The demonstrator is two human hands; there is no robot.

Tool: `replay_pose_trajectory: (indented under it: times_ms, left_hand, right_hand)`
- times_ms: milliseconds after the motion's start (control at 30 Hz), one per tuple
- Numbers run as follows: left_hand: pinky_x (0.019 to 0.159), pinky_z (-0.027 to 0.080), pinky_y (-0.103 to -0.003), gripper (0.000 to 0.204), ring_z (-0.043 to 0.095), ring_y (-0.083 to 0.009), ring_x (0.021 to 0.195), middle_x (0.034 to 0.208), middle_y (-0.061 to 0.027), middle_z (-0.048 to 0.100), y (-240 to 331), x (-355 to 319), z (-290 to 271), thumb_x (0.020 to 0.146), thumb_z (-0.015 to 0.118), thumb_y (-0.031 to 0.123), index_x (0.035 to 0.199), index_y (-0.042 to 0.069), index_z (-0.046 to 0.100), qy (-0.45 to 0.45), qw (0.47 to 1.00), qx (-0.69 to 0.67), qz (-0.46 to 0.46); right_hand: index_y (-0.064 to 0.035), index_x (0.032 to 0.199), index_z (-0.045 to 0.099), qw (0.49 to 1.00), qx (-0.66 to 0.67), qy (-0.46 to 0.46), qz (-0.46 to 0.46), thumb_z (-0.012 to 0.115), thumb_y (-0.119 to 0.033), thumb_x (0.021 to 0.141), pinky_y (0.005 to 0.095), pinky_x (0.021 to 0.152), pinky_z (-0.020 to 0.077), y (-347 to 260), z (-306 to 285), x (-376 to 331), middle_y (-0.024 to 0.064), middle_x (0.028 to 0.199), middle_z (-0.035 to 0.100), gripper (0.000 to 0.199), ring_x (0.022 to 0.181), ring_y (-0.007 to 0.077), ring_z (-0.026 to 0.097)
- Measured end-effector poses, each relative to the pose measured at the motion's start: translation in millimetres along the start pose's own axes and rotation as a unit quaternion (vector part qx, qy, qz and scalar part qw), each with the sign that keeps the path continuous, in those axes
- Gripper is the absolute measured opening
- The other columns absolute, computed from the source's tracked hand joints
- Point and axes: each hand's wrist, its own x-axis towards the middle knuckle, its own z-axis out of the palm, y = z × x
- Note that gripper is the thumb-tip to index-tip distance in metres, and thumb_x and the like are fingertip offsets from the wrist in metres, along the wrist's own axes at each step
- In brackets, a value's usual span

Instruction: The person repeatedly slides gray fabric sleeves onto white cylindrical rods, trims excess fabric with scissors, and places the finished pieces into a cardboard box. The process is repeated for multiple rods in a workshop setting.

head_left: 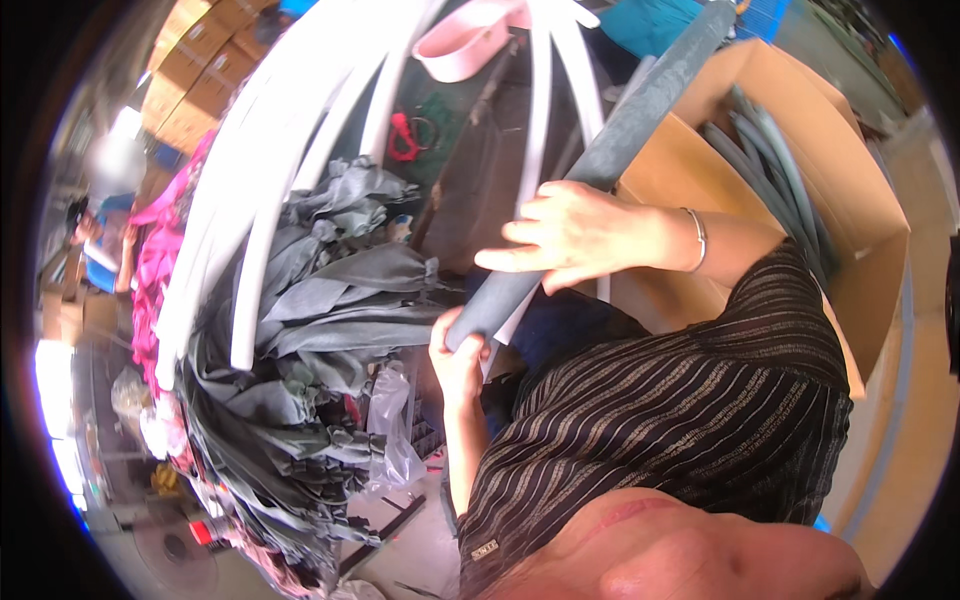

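A long, thick grey tube slants from the upper right down toward my body. Its surface looks like cloth, matching the sleeves nearby. My left hand is closed around its lower end, the thumb on top. Farther up, my right hand lies across the tube with its fingers stretched out and apart. Left of my hands is a heap of dark grey cloth sleeves with gathered ends. Long white foam tubes arch over the heap, and thinner white tubes hang behind the grey one.
An open cardboard box holding several grey tubes stands to the right. A pink basin is at the back. Clear plastic hangs beside the sleeves. At the far left, another person is near bright pink cloth.
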Motion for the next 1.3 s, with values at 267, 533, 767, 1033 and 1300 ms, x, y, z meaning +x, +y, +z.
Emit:
replay_pose_trajectory:
  times_ms: [267, 533, 767, 1033, 1300]
  left_hand:
    - [0.08, 0.047, -0.024, 0.037, 0.058, -0.0108, 0.091, 0.108, -0.0049, 0.061, -6, -4, -19, 0.088, 0.06, 0.009, 0.124, 0.004, 0.051, 0.056, 0.996, 0.062, -0.036]
    - [0.075, 0.043, -0.022, 0.018, 0.057, -0.0083, 0.085, 0.095, -0.0008, 0.063, -35, -35, -38, 0.088, 0.062, 0.011, 0.105, 0.005, 0.06, 0.165, 0.979, 0.061, -0.104]
    - [0.079, 0.045, -0.023, 0.019, 0.057, -0.0092, 0.086, 0.096, -0.0026, 0.063, -33, -53, -37, 0.089, 0.061, 0.009, 0.107, 0.004, 0.058, 0.175, 0.981, 0.027, -0.077]
    - [0.082, 0.045, -0.024, 0.027, 0.056, -0.0104, 0.09, 0.1, -0.0031, 0.06, -3, -91, -54, 0.087, 0.061, 0.004, 0.113, 0.003, 0.054, 0.314, 0.945, 0.087, 0.04]
    - [0.108, 0.023, -0.05, 0.037, 0.05, -0.0274, 0.118, 0.119, -0.0091, 0.058, 114, -41, -40, 0.064, 0.073, 0.013, 0.1, 0.012, 0.063, 0.104, 0.674, 0.677, 0.277]
  right_hand:
    - [-0.0157, 0.12, 0.057, 0.872, -0.24, 0.16, 0.396, 0.067, -0.019, 0.073, 0.04, 0.084, 0.0474, 110, -36, -155, 0.0079, 0.11, 0.062, 0.048, 0.1, 0.0283, 0.059]
    - [-0.0088, 0.122, 0.053, 0.91, -0.098, 0.202, 0.349, 0.072, -0.01, 0.071, 0.0437, 0.097, 0.0398, 114, 39, -103, 0.0166, 0.123, 0.054, 0.054, 0.116, 0.0343, 0.05]
    - [-0.0091, 0.119, 0.056, 0.946, 0.189, 0.234, 0.122, 0.074, -0.029, 0.073, 0.0378, 0.086, 0.0471, 17, 115, 125, 0.0111, 0.111, 0.061, 0.053, 0.101, 0.0283, 0.058]
    - [-0.0067, 0.091, 0.055, 0.919, 0.264, 0.292, 0.036, 0.063, -0.011, 0.078, 0.0368, 0.057, 0.0491, -53, 110, 185, 0.0089, 0.075, 0.061, 0.015, 0.067, 0.0266, 0.061]
    - [-0.0049, 0.085, 0.059, 0.814, 0.544, -0.011, -0.206, 0.07, -0.008, 0.071, 0.0342, 0.047, 0.0429, -76, 71, 127, 0.0088, 0.061, 0.055, 0.018, 0.051, 0.0266, 0.057]
